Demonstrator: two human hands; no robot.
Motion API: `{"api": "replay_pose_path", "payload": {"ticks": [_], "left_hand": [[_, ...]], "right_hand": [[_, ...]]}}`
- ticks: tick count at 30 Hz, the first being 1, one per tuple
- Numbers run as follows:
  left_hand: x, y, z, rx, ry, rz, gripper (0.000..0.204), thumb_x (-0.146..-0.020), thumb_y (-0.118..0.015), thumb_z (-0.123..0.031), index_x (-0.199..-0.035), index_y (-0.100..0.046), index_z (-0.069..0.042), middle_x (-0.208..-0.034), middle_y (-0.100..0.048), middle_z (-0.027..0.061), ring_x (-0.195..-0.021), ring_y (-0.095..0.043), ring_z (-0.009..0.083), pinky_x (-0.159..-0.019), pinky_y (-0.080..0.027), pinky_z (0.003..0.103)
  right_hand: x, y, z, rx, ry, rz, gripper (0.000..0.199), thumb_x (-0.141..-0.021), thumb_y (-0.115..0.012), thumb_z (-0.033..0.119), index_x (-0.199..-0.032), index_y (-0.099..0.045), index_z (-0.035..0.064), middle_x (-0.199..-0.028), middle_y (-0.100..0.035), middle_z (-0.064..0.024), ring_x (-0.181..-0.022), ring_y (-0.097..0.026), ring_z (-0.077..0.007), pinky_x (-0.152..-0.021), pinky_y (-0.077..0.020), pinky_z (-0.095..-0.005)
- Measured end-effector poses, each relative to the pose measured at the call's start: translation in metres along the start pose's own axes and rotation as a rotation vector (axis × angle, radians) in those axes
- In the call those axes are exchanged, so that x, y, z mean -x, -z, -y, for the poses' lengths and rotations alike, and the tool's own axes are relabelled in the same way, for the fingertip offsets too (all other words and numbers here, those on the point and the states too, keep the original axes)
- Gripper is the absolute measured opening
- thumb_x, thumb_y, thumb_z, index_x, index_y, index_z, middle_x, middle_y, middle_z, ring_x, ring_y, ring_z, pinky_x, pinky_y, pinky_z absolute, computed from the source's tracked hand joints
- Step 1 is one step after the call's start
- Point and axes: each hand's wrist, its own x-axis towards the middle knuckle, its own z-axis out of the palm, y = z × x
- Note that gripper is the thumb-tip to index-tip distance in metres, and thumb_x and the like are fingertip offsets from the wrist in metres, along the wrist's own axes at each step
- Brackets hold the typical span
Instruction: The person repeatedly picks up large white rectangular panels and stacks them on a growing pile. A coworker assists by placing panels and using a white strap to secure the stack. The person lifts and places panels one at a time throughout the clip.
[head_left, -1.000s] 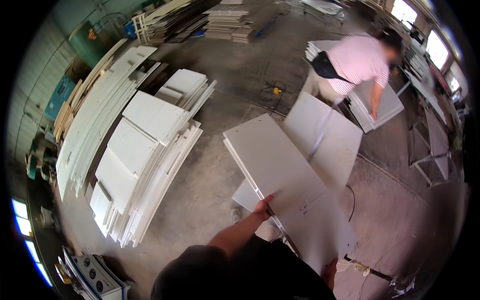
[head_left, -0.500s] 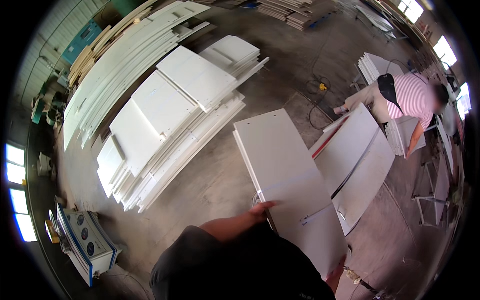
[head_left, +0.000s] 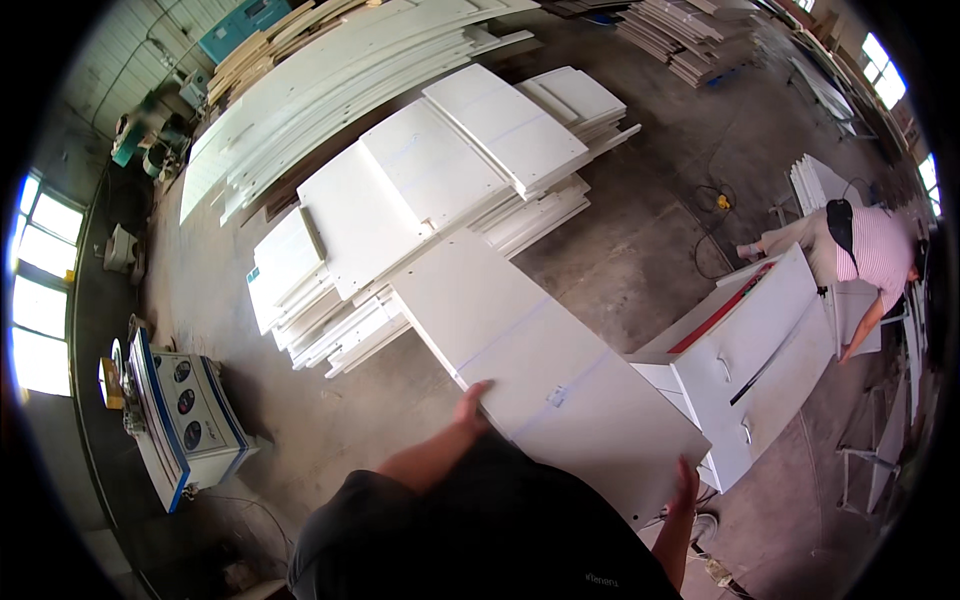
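Note:
A long white board (head_left: 545,370) spans the space in front of my body, held by both hands. My left hand (head_left: 472,405) grips its near left edge, with the thumb on top and the other fingers hidden beneath. At the board's right end, my right hand (head_left: 684,484) clasps the short edge, its lower fingers out of sight. The board's far end overlaps the near edge of a pile of white panels (head_left: 430,175); whether it touches them I cannot tell. A small clear patch (head_left: 556,397) shows on the board's face.
To my right stands a white cabinet (head_left: 760,370) with metal handles and a red strip. Beyond it, a person in a striped shirt (head_left: 885,250) bends over. A white machine with round dials (head_left: 190,405) stands at left. Longer boards (head_left: 340,85) lie behind the pile; a cable (head_left: 705,240) crosses the floor.
The board has swung leftward, its far end now over the near side of the panel pile. Both hands keep their hold. My view has also turned to the left.

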Motion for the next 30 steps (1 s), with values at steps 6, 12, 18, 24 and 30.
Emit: {"api": "replay_pose_path", "payload": {"ticks": [6,12,18,24,30], "left_hand": [[-0.007,0.05,-0.119,0.191,-0.161,-0.021,0.044,-0.084,-0.059,-0.03,-0.119,-0.05,-0.005,-0.117,-0.054,0.0114,-0.109,-0.051,0.0291,-0.097,-0.04,0.047],[-0.058,0.09,-0.273,0.201,-0.169,-0.07,0.04,-0.085,-0.059,-0.028,-0.116,-0.051,-0.005,-0.115,-0.055,0.0119,-0.106,-0.052,0.0289,-0.094,-0.042,0.046],[-0.066,0.12,-0.365,-0.069,-0.341,-0.121,0.03,-0.087,-0.056,-0.019,-0.112,-0.051,-0.003,-0.104,-0.056,0.0099,-0.091,-0.055,0.0222,-0.077,-0.048,0.038],[-0.011,0.145,-0.393,-0.087,-0.16,-0.217,0.037,-0.089,-0.053,-0.026,-0.117,-0.047,-0.001,-0.101,-0.054,0.0089,-0.085,-0.053,0.0203,-0.074,-0.047,0.036],[-0.071,0.182,-0.526,-0.27,-0.35,-0.306,0.033,-0.088,-0.056,-0.036,-0.098,-0.059,-0.005,-0.08,-0.057,-0.0001,-0.07,-0.051,0.0076,-0.057,-0.042,0.026]], "right_hand": [[0.001,-0.169,-0.001,0.178,0.035,0.074,0.033,-0.082,-0.062,0.021,-0.106,-0.057,0.0003,-0.097,-0.059,-0.0055,-0.087,-0.055,-0.0151,-0.076,-0.0449,-0.0305],[0.021,-0.394,-0.03,0.142,0.101,0.096,0.039,-0.083,-0.06,0.023,-0.111,-0.054,-0.0034,-0.103,-0.058,-0.0085,-0.093,-0.055,-0.0176,-0.081,-0.0438,-0.0317],[0.029,-0.594,-0.086,0.106,-0.022,0.131,0.039,-0.085,-0.06,0.024,-0.11,-0.055,-0.0049,-0.1,-0.06,-0.008,-0.091,-0.057,-0.0176,-0.077,-0.0456,-0.0303],[-0.002,-0.723,-0.177,0.131,-0.365,0.275,0.038,-0.084,-0.062,0.025,-0.111,-0.055,-0.0013,-0.1,-0.061,-0.0077,-0.089,-0.059,-0.0157,-0.072,-0.0487,-0.0277],[-0.008,-0.787,-0.186,0.678,-0.356,0.782,0.04,-0.085,-0.063,0.023,-0.117,-0.053,0.0007,-0.1,-0.063,-0.0062,-0.083,-0.062,-0.0111,-0.066,-0.0487,-0.0224]]}}
